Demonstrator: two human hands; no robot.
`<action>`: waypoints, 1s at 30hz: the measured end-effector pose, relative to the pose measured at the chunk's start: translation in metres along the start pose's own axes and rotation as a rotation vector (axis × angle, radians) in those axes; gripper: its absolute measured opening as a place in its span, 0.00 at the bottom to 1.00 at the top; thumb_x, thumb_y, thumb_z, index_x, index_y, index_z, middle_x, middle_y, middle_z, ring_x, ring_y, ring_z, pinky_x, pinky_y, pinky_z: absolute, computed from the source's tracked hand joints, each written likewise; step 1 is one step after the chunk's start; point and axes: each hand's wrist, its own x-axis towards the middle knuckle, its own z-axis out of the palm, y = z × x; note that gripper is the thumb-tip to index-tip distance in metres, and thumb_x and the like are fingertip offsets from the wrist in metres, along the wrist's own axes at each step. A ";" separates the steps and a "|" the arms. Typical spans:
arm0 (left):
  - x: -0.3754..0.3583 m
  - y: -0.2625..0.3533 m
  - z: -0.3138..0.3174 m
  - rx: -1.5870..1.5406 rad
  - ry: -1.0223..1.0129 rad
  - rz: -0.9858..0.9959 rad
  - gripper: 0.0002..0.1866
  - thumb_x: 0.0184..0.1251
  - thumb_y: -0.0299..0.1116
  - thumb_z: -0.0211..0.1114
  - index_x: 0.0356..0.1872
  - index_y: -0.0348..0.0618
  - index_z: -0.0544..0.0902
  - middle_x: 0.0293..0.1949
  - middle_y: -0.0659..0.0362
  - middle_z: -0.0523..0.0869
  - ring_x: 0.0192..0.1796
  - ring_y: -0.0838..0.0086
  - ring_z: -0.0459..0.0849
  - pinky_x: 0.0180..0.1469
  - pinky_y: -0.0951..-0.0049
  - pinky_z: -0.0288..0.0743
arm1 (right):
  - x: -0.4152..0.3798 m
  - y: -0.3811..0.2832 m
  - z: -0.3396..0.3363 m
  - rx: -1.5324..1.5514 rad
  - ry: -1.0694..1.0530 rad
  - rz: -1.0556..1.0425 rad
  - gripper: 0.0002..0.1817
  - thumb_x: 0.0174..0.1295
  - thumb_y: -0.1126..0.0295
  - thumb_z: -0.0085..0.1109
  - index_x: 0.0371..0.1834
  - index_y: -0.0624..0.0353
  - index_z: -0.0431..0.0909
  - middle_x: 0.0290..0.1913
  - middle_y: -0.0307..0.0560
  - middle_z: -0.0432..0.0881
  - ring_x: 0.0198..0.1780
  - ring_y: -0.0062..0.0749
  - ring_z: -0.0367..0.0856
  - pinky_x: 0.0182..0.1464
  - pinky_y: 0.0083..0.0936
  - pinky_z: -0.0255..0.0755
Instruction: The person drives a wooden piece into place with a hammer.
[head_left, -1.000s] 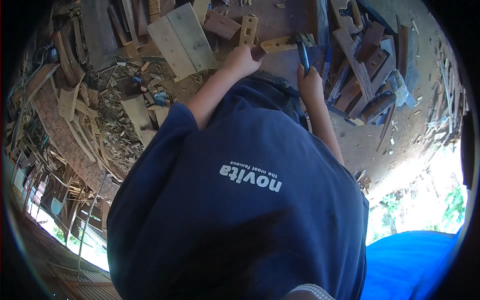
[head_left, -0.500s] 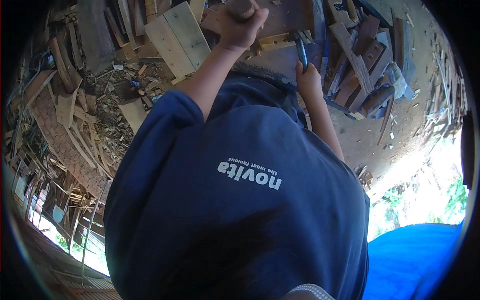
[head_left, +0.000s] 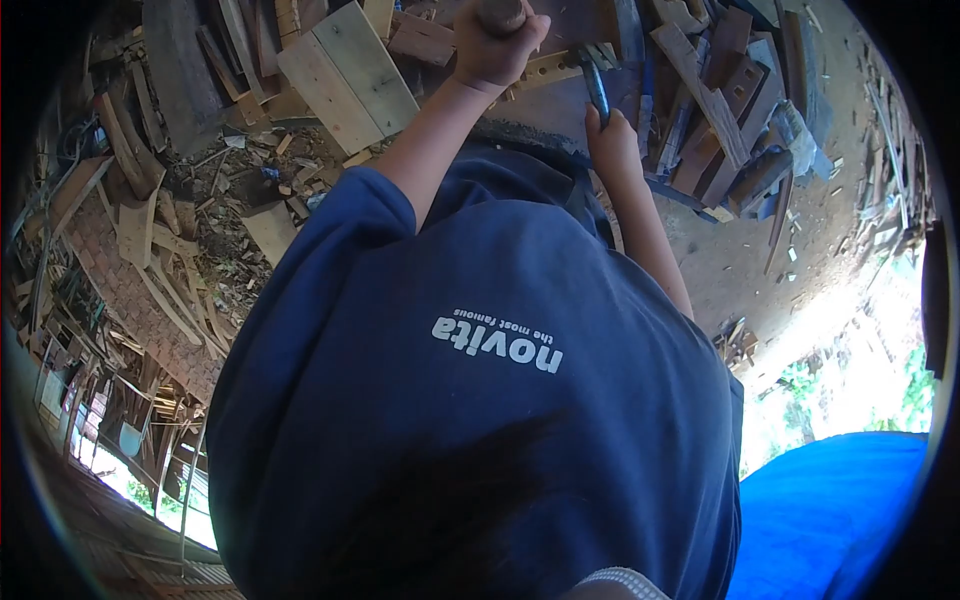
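Note:
My left hand (head_left: 497,52) is closed around a wooden mallet (head_left: 501,16), whose round brown end faces me at the top edge. The rest of the mallet is hidden or out of view. On the right, my right hand (head_left: 613,140) grips a chisel (head_left: 596,92) with a bluish shaft, held tilted. Its far end meets a light wooden piece with holes (head_left: 548,70), partly covered by my left hand. That piece lies on a dark work surface (head_left: 540,108) in front of my body.
Wide pale boards (head_left: 350,80) lie to the left of my left arm. Stacked wood offcuts (head_left: 725,120) sit right of my right hand, beside a clear plastic bag (head_left: 795,138). Chips and scraps (head_left: 245,190) cover the ground at left. Something blue (head_left: 835,510) fills the lower right.
My left hand with the mallet has shifted slightly right, nearer the chisel, and covers more of the holed wood. My right hand has moved slightly up and left, still on the chisel.

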 end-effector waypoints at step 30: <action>-0.033 0.001 0.049 0.489 0.007 0.196 0.13 0.45 0.40 0.75 0.25 0.50 0.79 0.22 0.58 0.82 0.25 0.61 0.84 0.29 0.65 0.79 | -0.065 0.011 -0.083 -0.259 0.371 -0.551 0.11 0.63 0.64 0.57 0.40 0.62 0.74 0.29 0.50 0.77 0.33 0.48 0.79 0.37 0.40 0.73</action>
